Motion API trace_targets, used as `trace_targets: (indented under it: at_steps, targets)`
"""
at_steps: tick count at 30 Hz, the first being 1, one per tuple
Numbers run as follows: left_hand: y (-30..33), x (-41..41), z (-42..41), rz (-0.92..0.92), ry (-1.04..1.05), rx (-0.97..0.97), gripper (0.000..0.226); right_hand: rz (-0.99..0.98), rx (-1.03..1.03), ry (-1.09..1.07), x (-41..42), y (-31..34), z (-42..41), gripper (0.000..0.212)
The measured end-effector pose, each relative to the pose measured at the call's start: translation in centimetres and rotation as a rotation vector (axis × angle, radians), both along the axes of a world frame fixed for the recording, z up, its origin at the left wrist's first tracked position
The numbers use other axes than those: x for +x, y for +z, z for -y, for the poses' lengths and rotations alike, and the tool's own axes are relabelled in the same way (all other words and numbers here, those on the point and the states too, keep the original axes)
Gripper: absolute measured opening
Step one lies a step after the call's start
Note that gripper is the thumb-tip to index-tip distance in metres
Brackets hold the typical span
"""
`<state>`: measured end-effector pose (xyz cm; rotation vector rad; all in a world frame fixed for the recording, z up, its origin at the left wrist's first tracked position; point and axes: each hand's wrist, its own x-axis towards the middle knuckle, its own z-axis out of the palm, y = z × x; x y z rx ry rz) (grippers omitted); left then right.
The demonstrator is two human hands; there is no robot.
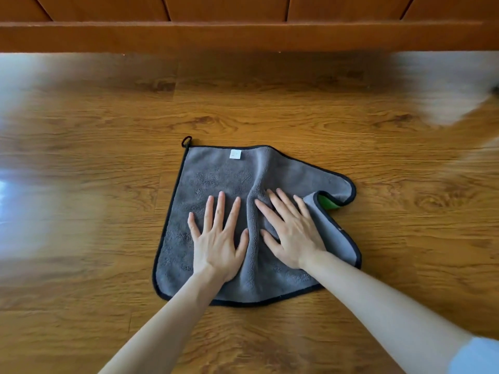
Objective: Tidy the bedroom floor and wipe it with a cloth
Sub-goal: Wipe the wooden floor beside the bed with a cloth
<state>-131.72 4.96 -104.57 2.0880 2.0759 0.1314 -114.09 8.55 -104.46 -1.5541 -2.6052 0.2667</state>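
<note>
A grey cloth (pixel 216 174) with black trim, a hanging loop and a white label lies spread on the wooden floor (pixel 108 136). Its right corner is folded over and shows a green underside (pixel 328 203). My left hand (pixel 218 238) lies flat on the cloth's left half with fingers spread and straight. My right hand (pixel 290 230) lies flat on the right half, fingers straight too. A ridge of bunched cloth runs between the two hands.
The base of brown wooden furniture (pixel 243 36) runs along the far edge of the floor. Bright window glare lies on the floor at the left (pixel 24 198) and upper right (pixel 445 85).
</note>
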Motion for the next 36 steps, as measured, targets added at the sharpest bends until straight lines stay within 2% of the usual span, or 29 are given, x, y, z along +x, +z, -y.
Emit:
trace_targets:
  at_steps: [21,27,36]
  targets:
    - [-0.2,-2.2,-11.8,-0.057,-0.014,0.052,0.071,-0.029,0.090,-0.046,-3.4,-0.3,-11.0,0.064]
    - [-0.4,-2.6,-15.0,-0.065,0.026,0.067,0.059,-0.027,0.110,-0.059,-4.5,-0.5,-14.8,0.060]
    - [-0.4,-2.9,-17.1,-0.069,0.073,0.069,0.057,0.000,0.106,-0.084,-5.3,-0.5,-16.9,0.058]
